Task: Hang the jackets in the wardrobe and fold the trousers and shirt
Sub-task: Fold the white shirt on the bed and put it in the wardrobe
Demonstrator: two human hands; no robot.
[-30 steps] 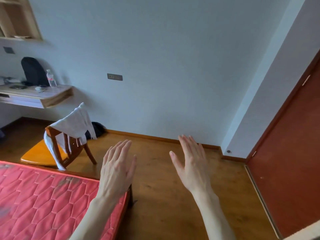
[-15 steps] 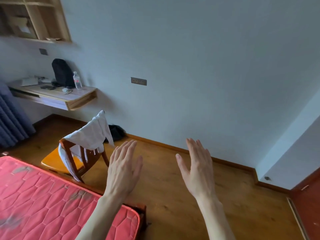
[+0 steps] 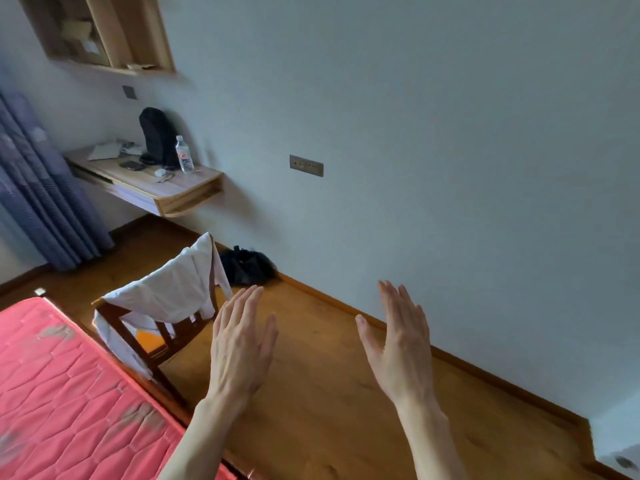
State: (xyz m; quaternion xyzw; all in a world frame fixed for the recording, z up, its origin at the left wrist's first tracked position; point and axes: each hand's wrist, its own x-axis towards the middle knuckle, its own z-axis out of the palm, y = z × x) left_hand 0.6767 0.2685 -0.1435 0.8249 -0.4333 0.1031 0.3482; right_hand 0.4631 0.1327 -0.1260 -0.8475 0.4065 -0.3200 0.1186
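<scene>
A white garment (image 3: 173,294) hangs over the back of a wooden chair (image 3: 162,336) with an orange seat, left of centre beside the bed. A dark bundle of cloth (image 3: 246,266) lies on the floor against the wall behind the chair. My left hand (image 3: 242,344) is raised in front of me, fingers straight, holding nothing, just right of the chair. My right hand (image 3: 398,344) is raised the same way, empty, over the wooden floor. Neither hand touches any clothing.
A red quilted mattress (image 3: 65,393) fills the lower left. A wall-mounted wooden desk (image 3: 180,192) carries a black bag (image 3: 157,136), a water bottle (image 3: 183,159) and small items. Blue curtains (image 3: 38,188) hang at far left, a wooden shelf (image 3: 104,32) above.
The view has swung left: the red door at the right is gone, the desk, curtains and chair have shifted towards the centre. Both hands stay raised and empty.
</scene>
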